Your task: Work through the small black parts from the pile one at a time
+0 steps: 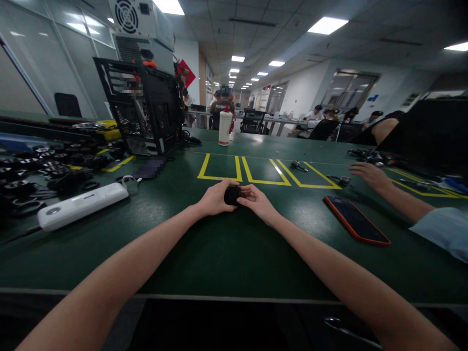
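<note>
Mid-frame, black round part (231, 196): likely light, stiff; hold by rim.
Left hand (215, 199): grasping it.
Right hand (259, 202): fingers gripping its edge.

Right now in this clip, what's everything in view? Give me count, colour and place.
Round part: one, black, between both hands
Tabletop: one, green, beneath everything
Tape outlines: three, yellow, beyond the hands; more at both sides
Small metal parts: two, dark and silver, by the right-hand outline
Phone: one, black with orange edge, right
Bottle: one, white, far centre
Open computer tower: one, black, far left
Computer case: one, grey, above the tower
Long device: one, white, left
Loose parts: many, black, far left
Background people: several, partly blurred
Co-worker's hand: one, right
Left hand: one, bare, round part's left
Right hand: one, bare, fingers at its right
</note>
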### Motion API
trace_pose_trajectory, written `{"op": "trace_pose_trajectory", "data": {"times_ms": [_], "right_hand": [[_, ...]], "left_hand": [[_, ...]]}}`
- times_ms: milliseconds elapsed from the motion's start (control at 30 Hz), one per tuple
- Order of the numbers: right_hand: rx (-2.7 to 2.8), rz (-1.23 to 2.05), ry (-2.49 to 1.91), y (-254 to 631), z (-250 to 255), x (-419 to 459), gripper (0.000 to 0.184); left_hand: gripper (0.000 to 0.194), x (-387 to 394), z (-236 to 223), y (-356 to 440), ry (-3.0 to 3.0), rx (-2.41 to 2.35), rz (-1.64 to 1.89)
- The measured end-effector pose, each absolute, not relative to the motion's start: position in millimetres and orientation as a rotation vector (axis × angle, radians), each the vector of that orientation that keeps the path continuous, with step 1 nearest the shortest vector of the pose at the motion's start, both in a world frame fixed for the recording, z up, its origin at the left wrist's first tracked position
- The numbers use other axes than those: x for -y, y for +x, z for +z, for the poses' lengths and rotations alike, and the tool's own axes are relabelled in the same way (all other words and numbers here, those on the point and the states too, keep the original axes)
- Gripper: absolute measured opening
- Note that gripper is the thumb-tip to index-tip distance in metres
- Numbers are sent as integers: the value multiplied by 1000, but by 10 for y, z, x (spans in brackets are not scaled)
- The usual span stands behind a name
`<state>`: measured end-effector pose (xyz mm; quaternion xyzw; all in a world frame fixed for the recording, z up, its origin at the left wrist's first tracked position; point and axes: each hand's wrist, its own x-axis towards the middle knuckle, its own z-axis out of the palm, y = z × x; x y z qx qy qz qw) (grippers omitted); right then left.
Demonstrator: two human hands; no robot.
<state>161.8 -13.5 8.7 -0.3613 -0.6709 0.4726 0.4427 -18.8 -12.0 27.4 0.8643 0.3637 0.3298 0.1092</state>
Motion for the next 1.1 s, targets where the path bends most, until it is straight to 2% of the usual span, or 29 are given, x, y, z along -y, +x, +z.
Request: {"op": "trace_pose_trajectory", "data": {"times_ms": [367,567,833,1100], "right_hand": [[1664,1202,-785,1625,35,133,34],[1653,1096,-822,1600,72,164,23],[1653,1085,-846,1589,79,153,33],[1658,1123,-802,1583,89,192,27]], "left_hand": [[56,127,251,-175,2548,-1079,1015],[58,112,231,-180,2537,-1052,1035],[58,115,247,-174,2507,-1061,1015],[59,122,245,-188,2518,-1054,1009]]}}
